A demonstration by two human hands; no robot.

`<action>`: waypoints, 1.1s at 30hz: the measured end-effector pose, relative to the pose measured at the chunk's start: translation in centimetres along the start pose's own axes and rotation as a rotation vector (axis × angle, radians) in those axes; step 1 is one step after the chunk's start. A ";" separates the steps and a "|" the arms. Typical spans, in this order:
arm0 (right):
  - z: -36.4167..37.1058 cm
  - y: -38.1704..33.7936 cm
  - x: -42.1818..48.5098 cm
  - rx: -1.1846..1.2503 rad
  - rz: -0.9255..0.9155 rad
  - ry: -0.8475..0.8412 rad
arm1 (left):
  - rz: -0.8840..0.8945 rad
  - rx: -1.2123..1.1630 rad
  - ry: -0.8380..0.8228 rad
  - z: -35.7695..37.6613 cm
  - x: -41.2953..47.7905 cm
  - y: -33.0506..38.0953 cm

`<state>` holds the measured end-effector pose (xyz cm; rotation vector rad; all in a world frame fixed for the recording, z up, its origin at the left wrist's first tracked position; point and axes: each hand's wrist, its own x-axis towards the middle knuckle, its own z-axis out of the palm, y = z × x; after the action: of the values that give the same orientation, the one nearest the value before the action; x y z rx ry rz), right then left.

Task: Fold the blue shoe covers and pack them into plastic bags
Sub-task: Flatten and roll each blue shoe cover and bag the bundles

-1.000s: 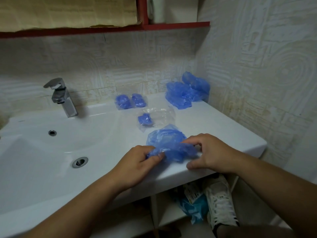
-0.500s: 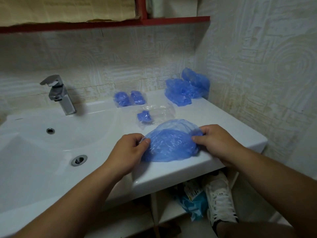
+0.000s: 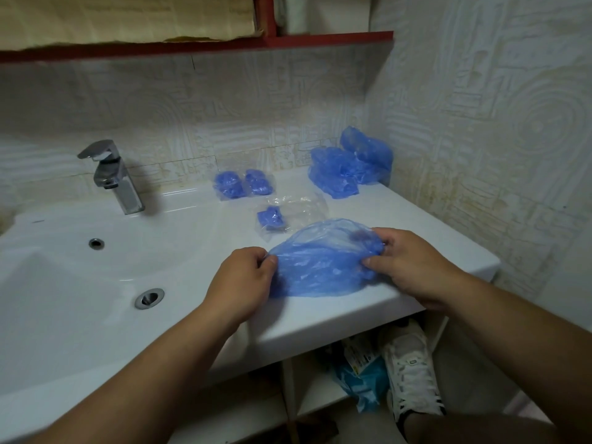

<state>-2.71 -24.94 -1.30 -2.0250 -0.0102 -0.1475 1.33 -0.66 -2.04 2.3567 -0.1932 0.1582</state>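
White counter [image 3: 400,219]: both hands pinch blue shoe cover [image 3: 317,267].

Bathroom (washbasin [image 3: 96,283], faucet [image 3: 115,177]).

A translucent blue shoe cover [image 3: 320,267] is stretched wide at the front edge of the counter [image 3: 400,219]. Behind it a clear bag [image 3: 301,208] holds one folded cover [image 3: 270,217]; two packed bags [image 3: 243,184] sit farther back, loose covers [image 3: 346,169] heaped in the corner.
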 end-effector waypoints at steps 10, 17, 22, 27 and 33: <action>1.0 -0.1 1.1 -0.076 0.109 0.020 | -0.113 0.105 0.009 0.0 0.1 -0.1; 1.0 0.9 2.1 -0.141 0.125 0.102 | -0.088 0.218 0.081 0.7 0.8 -0.8; 2.1 0.7 2.2 -0.454 0.054 0.137 | -0.063 0.320 0.142 1.1 1.1 -1.2; 3.0 0.6 2.4 -0.594 0.017 0.173 | 0.024 0.211 0.285 1.0 1.0 -1.1; 3.3 0.3 2.6 -0.666 0.013 0.181 | 0.470 0.472 -0.183 3.8 -1.3 2.2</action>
<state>0.18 -22.31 -2.74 -2.6659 0.1891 -0.3635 -0.12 -4.74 -3.46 2.7528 -0.8845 0.2324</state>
